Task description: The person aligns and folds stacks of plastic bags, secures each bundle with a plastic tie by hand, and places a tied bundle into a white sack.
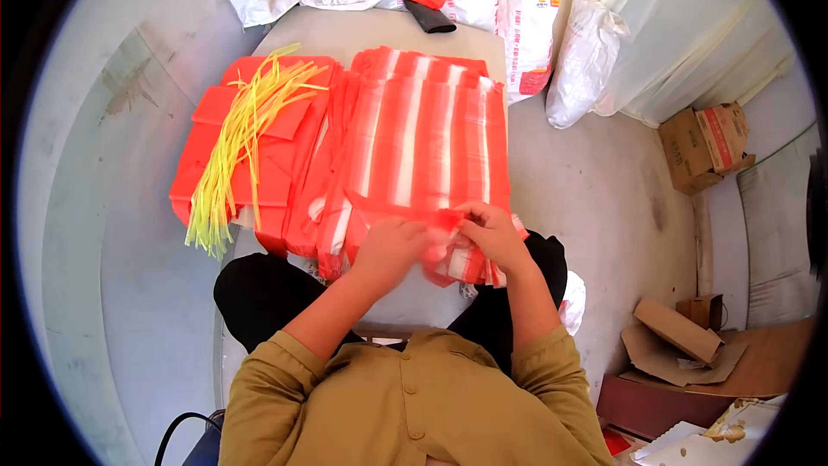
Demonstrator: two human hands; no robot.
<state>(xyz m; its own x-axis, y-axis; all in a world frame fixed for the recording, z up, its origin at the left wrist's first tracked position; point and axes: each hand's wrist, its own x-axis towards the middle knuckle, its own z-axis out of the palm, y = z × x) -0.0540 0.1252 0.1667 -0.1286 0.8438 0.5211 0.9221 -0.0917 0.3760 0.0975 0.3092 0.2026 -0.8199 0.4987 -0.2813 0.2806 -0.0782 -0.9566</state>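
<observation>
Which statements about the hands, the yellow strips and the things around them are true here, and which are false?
1. The left hand and right hand are at the near end of the striped stack. True.
2. The yellow strips lie on the striped stack. False: they lie on the plain red pile to its left.
3. A dark item lies beyond the striped stack. True.
4. The sleeves are blue. False: they are mustard-brown.
</observation>
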